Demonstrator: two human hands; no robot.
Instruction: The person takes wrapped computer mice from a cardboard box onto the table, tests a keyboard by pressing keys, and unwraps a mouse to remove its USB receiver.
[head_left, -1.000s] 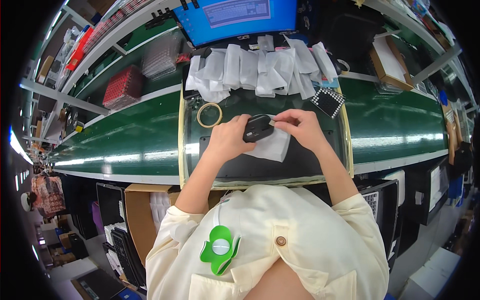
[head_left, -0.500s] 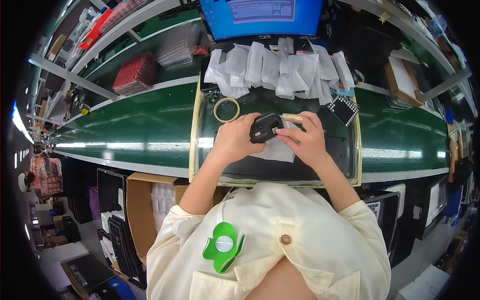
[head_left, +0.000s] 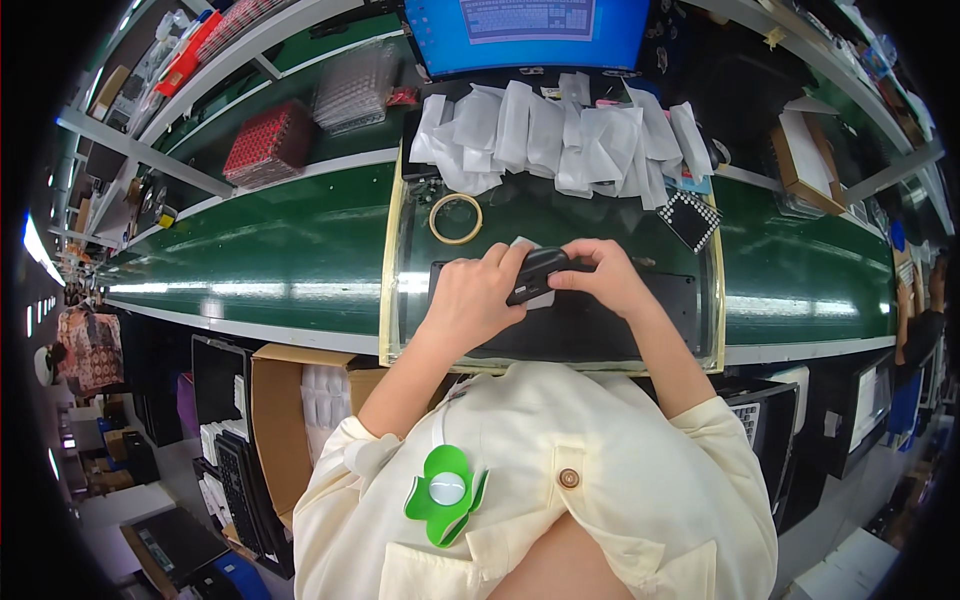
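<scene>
A black computer mouse (head_left: 538, 270) is held between both hands above the middle of the mat. It is tilted, and its underside, with a small pale label, faces partly toward me. My left hand (head_left: 472, 300) grips the left end, fingers over the far side and thumb beneath. My right hand (head_left: 606, 280) is closed on the right end with thumb and fingertips. Beneath and behind the mouse lies a white sleeve (head_left: 541, 301), mostly hidden by it and my fingers. Under that is a flat black panel (head_left: 600, 336), perhaps an upturned keyboard.
A tan ring (head_left: 456, 241) lies beyond my left hand. White pouches (head_left: 545, 135) are heaped below a lit monitor (head_left: 530, 55). A black pad with white dots (head_left: 690, 220) sits at right. Red trays (head_left: 268, 145) stand on the left shelf; a cardboard box (head_left: 275, 420) is below the bench.
The mouse has been turned so that less of its underside shows. My right fingers have gone from the recess in its underside to its right end.
</scene>
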